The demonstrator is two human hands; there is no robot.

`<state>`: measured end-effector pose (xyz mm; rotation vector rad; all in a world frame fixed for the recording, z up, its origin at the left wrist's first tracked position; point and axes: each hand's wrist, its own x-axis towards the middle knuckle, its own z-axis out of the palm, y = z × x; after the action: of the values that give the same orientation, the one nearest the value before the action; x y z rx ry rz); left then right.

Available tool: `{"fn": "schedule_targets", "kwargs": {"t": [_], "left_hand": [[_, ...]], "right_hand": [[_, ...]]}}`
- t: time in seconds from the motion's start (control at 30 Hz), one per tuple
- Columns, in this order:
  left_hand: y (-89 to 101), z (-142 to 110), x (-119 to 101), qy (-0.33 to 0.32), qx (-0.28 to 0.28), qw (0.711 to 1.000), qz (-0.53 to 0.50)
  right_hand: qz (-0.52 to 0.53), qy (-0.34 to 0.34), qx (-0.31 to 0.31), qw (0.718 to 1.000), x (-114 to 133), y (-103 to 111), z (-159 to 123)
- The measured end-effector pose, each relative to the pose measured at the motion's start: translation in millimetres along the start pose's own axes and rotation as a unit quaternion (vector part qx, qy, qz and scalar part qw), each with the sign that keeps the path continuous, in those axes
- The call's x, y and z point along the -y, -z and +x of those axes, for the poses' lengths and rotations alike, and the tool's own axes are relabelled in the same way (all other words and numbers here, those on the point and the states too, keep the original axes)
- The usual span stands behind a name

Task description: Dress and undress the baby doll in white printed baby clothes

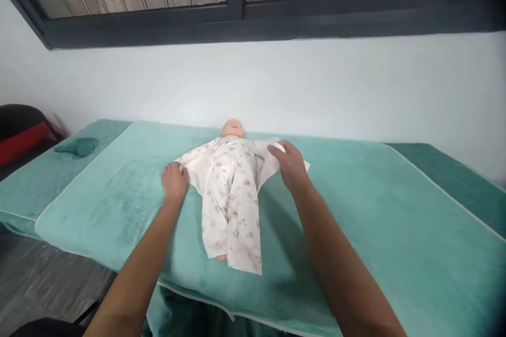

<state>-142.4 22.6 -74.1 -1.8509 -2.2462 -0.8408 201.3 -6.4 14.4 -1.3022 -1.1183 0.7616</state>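
On the green bed lies a baby doll (232, 128) on its back, head toward the wall. Baby clothes (231, 195), white with a small print, cover its body and legs, and a bit of a foot shows at the lower hem. My left hand (175, 180) is closed around the end of the sleeve on the left. With thumb and fingers my right hand (291, 165) pinches the other sleeve (270, 166), drawn out to the right and slightly lifted. The doll's arms are hidden by the cloth.
The massage bed (336, 221) has a green plush cover and a face hole (77, 146) at its left end. Behind it rises a white wall (276, 84) below a dark window frame (158, 29). A black and red chair (26, 139) stands at the left.
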Motion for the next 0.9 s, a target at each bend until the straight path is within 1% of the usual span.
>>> {"fn": "schedule_targets", "kwargs": {"t": [0.03,0.07,0.1,0.17,0.2,0.23,0.27,0.3,0.37,0.4,0.43,0.47,0.5,0.53,0.57,0.6,0.63,0.67,0.73,0.77,0.8,0.83,0.9], "left_hand": [[0.0,-0.3,-0.1,0.006,0.003,1.0,-0.005],[0.1,-0.7,-0.2,0.01,0.007,1.0,-0.009],[0.2,-1.1,-0.2,0.011,0.012,1.0,-0.011],[0.5,-2.1,0.1,0.005,0.021,1.0,-0.009],[0.5,-2.5,0.2,-0.001,0.023,1.0,-0.006],[0.6,-2.8,0.2,-0.005,0.023,1.0,-0.004],[0.7,-3.0,0.2,-0.008,0.022,1.0,-0.002],[0.8,-3.0,0.0,-0.007,0.021,1.0,0.0],[1.3,-2.4,-0.6,-0.005,0.023,1.0,0.006],[1.5,-2.1,-0.8,-0.004,0.026,1.0,0.008],[1.7,-1.7,-0.9,-0.002,0.031,0.999,0.01],[2.0,-1.6,-0.8,0.001,0.035,0.999,0.011],[2.1,-1.8,-0.5,0.005,0.039,0.999,0.01],[2.3,-2.4,-0.2,0.01,0.04,0.999,0.008],[2.5,-3.4,0.1,0.018,0.038,0.999,0.006],[2.8,-4.8,0.3,0.026,0.034,0.999,0.002],[3.3,-6.5,0.2,0.034,0.03,0.999,-0.004],[3.9,-8.4,-0.2,0.041,0.027,0.999,-0.01],[5.5,-12.1,-1.5,0.054,0.031,0.998,-0.026],[6.3,-13.8,-2.1,0.058,0.035,0.997,-0.036],[7.1,-15.3,-2.3,0.063,0.039,0.996,-0.049],[7.7,-16.6,-2.0,0.07,0.04,0.995,-0.064],[8.3,-18.7,0.3,0.088,0.034,0.989,-0.112]], "right_hand": [[-0.044,0.041,0.039,0.997,16.2,-8.2,-1.1],[-0.098,0.078,0.096,0.987,29.8,-15.1,-2.9],[-0.151,0.102,0.17,0.969,40.0,-20.7,-5.3],[-0.235,0.112,0.323,0.91,48.7,-26.8,-11.7],[-0.257,0.102,0.384,0.881,48.0,-27.5,-15.2],[-0.263,0.086,0.428,0.861,45.5,-26.6,-18.3],[-0.256,0.064,0.457,0.849,42.1,-24.5,-20.8],[-0.239,0.041,0.476,0.845,38.8,-21.7,-22.4],[-0.179,-0.001,0.505,0.845,34.1,-16.3,-23.1],[-0.143,-0.012,0.512,0.847,32.5,-15.3,-22.5],[-0.108,-0.009,0.504,0.857,30.5,-16.2,-21.7],[-0.08,0.006,0.472,0.878,27.7,-19.3,-20.9],[-0.064,0.027,0.41,0.909,23.8,-24.9,-20.4],[-0.061,0.048,0.326,0.942,18.7,-32.4,-20.3],[-0.074,0.068,0.238,0.966,12.7,-41.5,-20.7],[-0.1,0.09,0.167,0.977,6.4,-51.1,-21.6],[-0.136,0.12,0.127,0.975,0.3,-60.5,-22.8],[-0.178,0.159,0.115,0.964,-5.1,-68.9,-24.3],[-0.251,0.244,0.137,0.927,-12.5,-80.7,-27.2],[-0.276,0.274,0.147,0.91,-14.7,-83.8,-28.5],[-0.291,0.288,0.149,0.9,-16.0,-85.3,-29.6],[-0.297,0.29,0.147,0.898,-16.7,-85.5,-30.4],[-0.3,0.279,0.144,0.901,-17.2,-84.1,-31.4]]}}
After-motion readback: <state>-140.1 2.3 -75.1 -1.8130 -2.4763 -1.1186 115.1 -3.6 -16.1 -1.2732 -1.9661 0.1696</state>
